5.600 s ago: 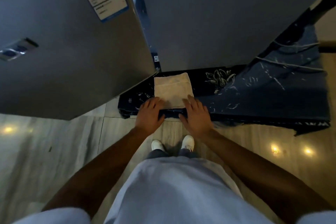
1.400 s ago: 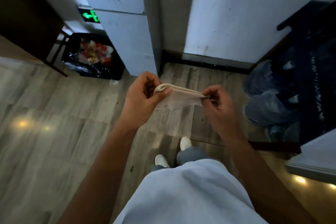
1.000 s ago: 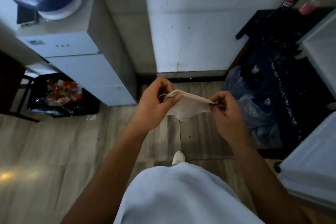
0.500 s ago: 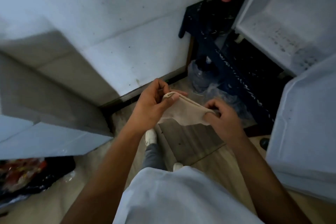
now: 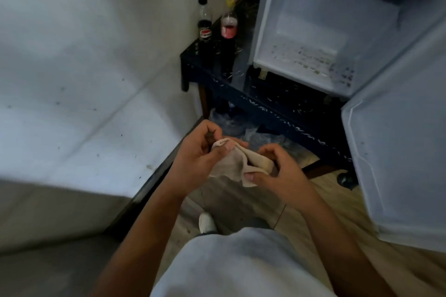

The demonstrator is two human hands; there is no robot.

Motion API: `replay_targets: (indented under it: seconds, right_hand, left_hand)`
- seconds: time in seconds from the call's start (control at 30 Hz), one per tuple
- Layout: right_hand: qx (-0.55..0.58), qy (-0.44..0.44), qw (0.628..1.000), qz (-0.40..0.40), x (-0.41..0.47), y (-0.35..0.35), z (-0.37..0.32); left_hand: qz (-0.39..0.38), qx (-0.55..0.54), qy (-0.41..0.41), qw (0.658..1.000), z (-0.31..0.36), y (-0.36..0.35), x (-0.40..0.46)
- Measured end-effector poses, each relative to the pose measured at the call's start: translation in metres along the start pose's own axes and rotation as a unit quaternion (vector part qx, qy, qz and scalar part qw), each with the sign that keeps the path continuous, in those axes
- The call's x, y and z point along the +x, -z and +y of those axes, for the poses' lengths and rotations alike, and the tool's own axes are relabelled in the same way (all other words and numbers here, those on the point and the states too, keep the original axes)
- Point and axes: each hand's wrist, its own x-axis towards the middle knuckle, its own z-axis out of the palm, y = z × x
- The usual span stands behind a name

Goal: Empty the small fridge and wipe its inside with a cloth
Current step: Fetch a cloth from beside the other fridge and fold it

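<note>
left hand [image 5: 193, 154]: grip pinched, thumb on top | right hand [image 5: 277, 173]: grip pinched, fingers curled | forearms bare, converging

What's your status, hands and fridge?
Both hands, left and right, grip the cloth. Fridge open, inside looks empty. Nothing blocking.

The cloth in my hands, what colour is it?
Beige, plain; the cloth shows best in the head view.

head-worn view, looking down, close over hands [image 5: 241, 166]
</note>
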Motion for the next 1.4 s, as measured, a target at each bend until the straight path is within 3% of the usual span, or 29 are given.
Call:
replay_targets:
  seconds: [0.13,0.2,0.4,0.67,0.8,1.2,1.4]
  right_hand:
    - [0.015,-0.013,1.000,-0.010,0.002,-0.005,-0.002]
    - [0.027,-0.030,0.996,0.084,0.033,0.016,-0.004]
    - [0.038,-0.037,0.992,0.111,0.054,0.036,-0.001]
    - [0.082,0.005,0.993,0.080,0.113,0.087,-0.007]
    - [0.029,0.026,0.995,0.097,0.134,0.088,-0.021]
    - [-0.081,-0.052,0.977,0.192,0.227,0.081,-0.035]
    - [-0.096,-0.030,0.964,0.248,0.260,0.062,-0.064]
  left_hand:
    - [-0.020,0.020,-0.009,1.000,0.003,0.001,0.015]
    - [-0.084,0.003,-0.004,0.996,0.002,-0.003,0.078]
    - [-0.082,0.004,0.002,0.997,0.009,-0.009,0.115]
    - [-0.081,-0.004,0.026,0.996,0.011,-0.027,0.185]
    - [-0.070,0.021,0.023,0.997,0.009,-0.028,0.213]
    - [-0.183,0.001,0.014,0.983,0.002,0.031,0.329]
    - [-0.228,0.034,-0.008,0.973,0.011,0.061,0.384]
